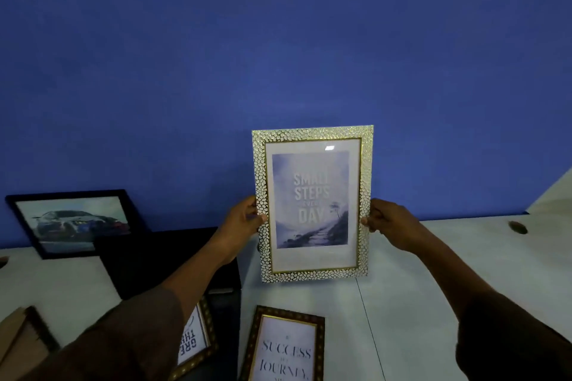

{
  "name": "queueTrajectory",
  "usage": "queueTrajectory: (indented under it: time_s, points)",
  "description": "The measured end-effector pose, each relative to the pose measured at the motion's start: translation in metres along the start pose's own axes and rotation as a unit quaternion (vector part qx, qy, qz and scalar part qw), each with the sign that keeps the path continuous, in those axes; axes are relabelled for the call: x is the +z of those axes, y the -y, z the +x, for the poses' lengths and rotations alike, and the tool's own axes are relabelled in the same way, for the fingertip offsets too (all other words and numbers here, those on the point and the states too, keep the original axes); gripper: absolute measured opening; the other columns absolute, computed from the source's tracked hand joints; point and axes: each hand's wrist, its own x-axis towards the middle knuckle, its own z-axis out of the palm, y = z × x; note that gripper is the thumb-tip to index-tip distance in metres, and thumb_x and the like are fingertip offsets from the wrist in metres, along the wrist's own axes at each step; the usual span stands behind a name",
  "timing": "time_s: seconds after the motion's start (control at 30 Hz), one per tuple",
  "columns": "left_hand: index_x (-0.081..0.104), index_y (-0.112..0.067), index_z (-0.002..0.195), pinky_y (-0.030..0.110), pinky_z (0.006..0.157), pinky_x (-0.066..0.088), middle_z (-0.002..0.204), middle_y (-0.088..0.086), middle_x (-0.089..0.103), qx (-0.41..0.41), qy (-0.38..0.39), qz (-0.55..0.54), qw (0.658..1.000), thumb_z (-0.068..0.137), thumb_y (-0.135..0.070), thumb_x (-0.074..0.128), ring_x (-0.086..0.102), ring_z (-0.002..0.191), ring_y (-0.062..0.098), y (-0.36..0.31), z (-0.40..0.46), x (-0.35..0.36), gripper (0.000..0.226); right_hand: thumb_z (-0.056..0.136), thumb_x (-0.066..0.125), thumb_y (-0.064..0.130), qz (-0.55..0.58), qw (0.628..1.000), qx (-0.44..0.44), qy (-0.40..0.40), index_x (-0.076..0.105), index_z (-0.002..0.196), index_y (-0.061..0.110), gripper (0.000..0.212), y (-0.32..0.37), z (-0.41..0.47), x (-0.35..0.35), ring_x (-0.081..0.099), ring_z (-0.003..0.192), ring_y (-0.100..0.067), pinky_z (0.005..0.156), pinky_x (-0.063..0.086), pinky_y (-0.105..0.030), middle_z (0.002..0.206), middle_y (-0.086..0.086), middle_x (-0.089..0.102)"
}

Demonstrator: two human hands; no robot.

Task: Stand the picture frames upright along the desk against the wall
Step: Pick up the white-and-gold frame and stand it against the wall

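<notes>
I hold a gold-and-white pebbled picture frame (312,204) upright in front of the blue wall (278,56); its print reads "Small steps every day". My left hand (243,223) grips its left edge and my right hand (387,219) grips its right edge. Whether its bottom edge touches the white desk (433,288) I cannot tell. A black frame with a car picture (74,223) leans against the wall at the left. A dark "Success" frame (284,346) lies flat near me, and another frame (195,340) lies partly under my left arm.
A black box-like object (161,260) sits on the desk between the car frame and the held frame. A brown-edged frame and cardboard (24,340) lie at the bottom left. A small dark cable hole (517,227) marks the desk at the right.
</notes>
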Motion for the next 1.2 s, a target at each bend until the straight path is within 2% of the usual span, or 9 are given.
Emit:
queueTrajectory:
  time_s: [0.23,0.33,0.5,0.73,0.8,0.9,1.03,1.1,1.2]
  points:
    - [0.065,-0.023,0.107,0.032,0.086,0.052,0.095,-0.004,0.07,-0.039,-0.052,0.091,0.994,0.091,0.011,0.063,0.068,0.087,0.014,0.037,0.064,0.028,0.038,0.093,0.068,0.02,0.014,0.998,0.002,0.06,0.06,0.093,0.027,0.01,-0.055,0.085,0.023,0.067,0.075,-0.013,0.073,0.05,-0.025,0.097,0.0,0.072]
    - [0.066,-0.026,0.103,0.032,0.083,0.054,0.094,-0.001,0.072,-0.046,-0.063,0.124,0.989,0.09,0.011,0.063,0.068,0.075,-0.006,0.05,0.084,0.032,0.039,0.093,0.068,0.017,0.029,0.997,0.006,0.074,0.066,0.113,0.013,0.021,-0.075,0.113,0.036,0.069,0.083,-0.017,0.077,0.053,-0.028,0.111,-0.007,0.074]
    - [0.069,-0.013,0.113,0.044,0.093,0.057,0.105,0.005,0.078,-0.068,-0.084,0.167,0.98,0.092,0.002,0.063,0.073,0.096,0.018,0.079,0.112,0.036,0.027,0.092,0.069,0.016,0.037,0.996,0.006,0.086,0.066,0.121,0.012,0.029,-0.097,0.15,0.055,0.069,0.108,-0.03,0.094,0.056,-0.045,0.122,-0.009,0.072]
    - [0.068,-0.014,0.116,0.036,0.091,0.058,0.106,-0.001,0.077,-0.074,-0.109,0.161,0.978,0.093,0.002,0.063,0.073,0.096,0.004,0.102,0.126,0.04,0.028,0.095,0.066,0.018,0.008,0.996,-0.016,0.089,0.065,0.123,0.009,0.029,-0.112,0.176,0.07,0.068,0.111,-0.031,0.086,0.048,-0.028,0.124,-0.011,0.072]
    - [0.067,-0.02,0.116,0.031,0.09,0.056,0.105,-0.005,0.076,-0.078,-0.108,0.16,0.978,0.094,0.0,0.062,0.072,0.095,0.0,0.106,0.127,0.04,0.03,0.094,0.067,0.019,0.007,0.996,-0.019,0.091,0.066,0.122,0.01,0.029,-0.115,0.178,0.072,0.068,0.111,-0.031,0.089,0.052,-0.033,0.122,-0.01,0.073]
    - [0.064,-0.019,0.123,0.037,0.095,0.056,0.112,-0.001,0.074,-0.079,-0.098,0.174,0.977,0.097,-0.004,0.06,0.071,0.104,0.012,0.107,0.126,0.04,0.029,0.094,0.067,0.02,0.0,0.995,-0.01,0.096,0.064,0.125,0.012,0.032,-0.116,0.179,0.074,0.067,0.114,-0.031,0.096,0.055,-0.045,0.126,-0.009,0.071]
    - [0.053,-0.014,0.136,0.046,0.104,0.052,0.132,0.005,0.067,-0.1,-0.082,0.204,0.97,0.1,-0.012,0.059,0.064,0.121,0.023,0.103,0.122,0.045,0.037,0.094,0.067,0.026,0.009,0.996,0.019,0.084,0.064,0.121,0.013,0.03,-0.116,0.177,0.077,0.069,0.11,-0.031,0.093,0.055,-0.043,0.121,-0.008,0.073]
    - [0.041,-0.016,0.147,0.039,0.104,0.049,0.143,0.002,0.057,-0.131,-0.05,0.195,0.971,0.101,-0.016,0.058,0.055,0.131,0.021,0.103,0.119,0.053,0.05,0.093,0.069,0.027,0.02,0.996,0.047,0.074,0.065,0.118,0.011,0.03,-0.119,0.176,0.08,0.07,0.106,-0.03,0.089,0.054,-0.036,0.117,-0.007,0.074]
    - [0.027,-0.013,0.155,0.021,0.091,0.04,0.136,-0.005,0.045,-0.166,-0.036,0.205,0.964,0.101,-0.017,0.057,0.044,0.126,0.011,0.101,0.103,0.059,0.062,0.088,0.074,0.032,0.035,0.995,0.088,0.045,0.063,0.126,0.011,0.045,-0.12,0.162,0.087,0.069,0.109,-0.028,0.09,0.051,-0.032,0.118,-0.008,0.074]
